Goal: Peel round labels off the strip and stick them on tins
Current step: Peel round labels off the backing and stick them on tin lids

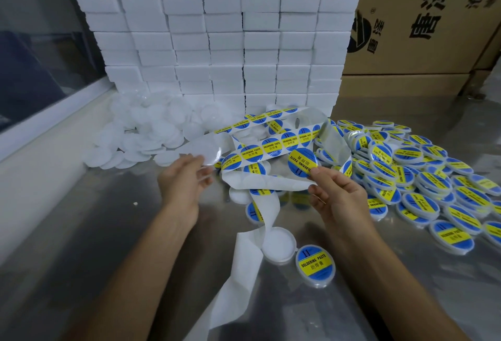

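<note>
My left hand [184, 178] holds a clear unlabelled tin [208, 152] by its edge above the steel table. My right hand [336, 191] pinches a peeled round blue-and-yellow label [301, 162] between thumb and forefinger, just right of the tin. The label strip [271, 145] loops between the hands; its bare white backing [244, 256] trails down toward me. A heap of unlabelled white tins [146, 129] lies at the left. Labelled tins [423, 183] pile up at the right.
A wall of stacked white boxes [217, 34] stands behind the work area, with brown cartons [423, 29] at the back right. One labelled tin [315, 265] and one plain tin [279, 243] lie near me on the steel table [108, 246].
</note>
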